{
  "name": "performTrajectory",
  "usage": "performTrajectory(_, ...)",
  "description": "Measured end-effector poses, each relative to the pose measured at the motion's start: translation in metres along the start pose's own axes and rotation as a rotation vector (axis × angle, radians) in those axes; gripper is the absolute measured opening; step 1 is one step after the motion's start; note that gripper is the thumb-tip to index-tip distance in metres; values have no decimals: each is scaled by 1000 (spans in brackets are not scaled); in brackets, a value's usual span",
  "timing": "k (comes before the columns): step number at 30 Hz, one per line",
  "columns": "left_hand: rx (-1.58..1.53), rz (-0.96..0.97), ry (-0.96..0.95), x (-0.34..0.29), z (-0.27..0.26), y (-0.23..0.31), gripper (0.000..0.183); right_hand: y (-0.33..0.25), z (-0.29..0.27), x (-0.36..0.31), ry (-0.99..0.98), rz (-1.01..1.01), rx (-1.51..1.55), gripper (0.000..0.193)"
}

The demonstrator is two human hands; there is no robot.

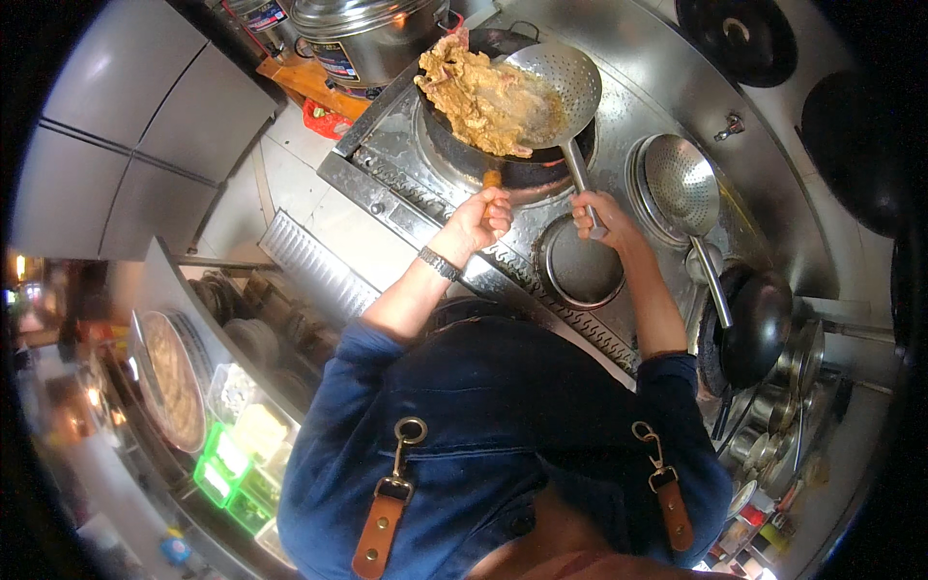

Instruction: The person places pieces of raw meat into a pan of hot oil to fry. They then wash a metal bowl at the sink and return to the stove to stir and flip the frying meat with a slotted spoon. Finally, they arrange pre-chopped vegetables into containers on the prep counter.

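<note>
Two hands work near the left edge of the steel range (628, 114): the left hand (480, 220) grips a wooden handle (493, 180), probably for steadiness; the right hand (601, 215) grips a perforated skimmer (581, 83), its bowl apparently supporting golden-brown coated food (480, 97) heaped above the burner (539, 180).

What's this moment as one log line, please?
left hand: grips wooden handle | right hand: grips metal strainer | food: golden-brown clump at strainer

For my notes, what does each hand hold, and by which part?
Left hand: black round metal wok, by its brown handle. Right hand: silver perforated round metal skimmer, by its metal handle.
</note>
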State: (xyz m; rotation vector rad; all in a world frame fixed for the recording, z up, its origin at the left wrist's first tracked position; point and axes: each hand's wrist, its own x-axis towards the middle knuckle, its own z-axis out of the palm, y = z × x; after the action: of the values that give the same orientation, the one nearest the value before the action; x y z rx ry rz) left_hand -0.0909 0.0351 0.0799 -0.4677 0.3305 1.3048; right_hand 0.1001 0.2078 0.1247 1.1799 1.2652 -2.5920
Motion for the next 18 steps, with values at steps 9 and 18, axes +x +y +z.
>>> performTrajectory(9,16,77,97,-1,13,-9,16,4,7,0,-17,74,53,10)
performTrajectory(18,64,105,128,-9,21,-16,21,16,-9,16,-202,91,170,12)
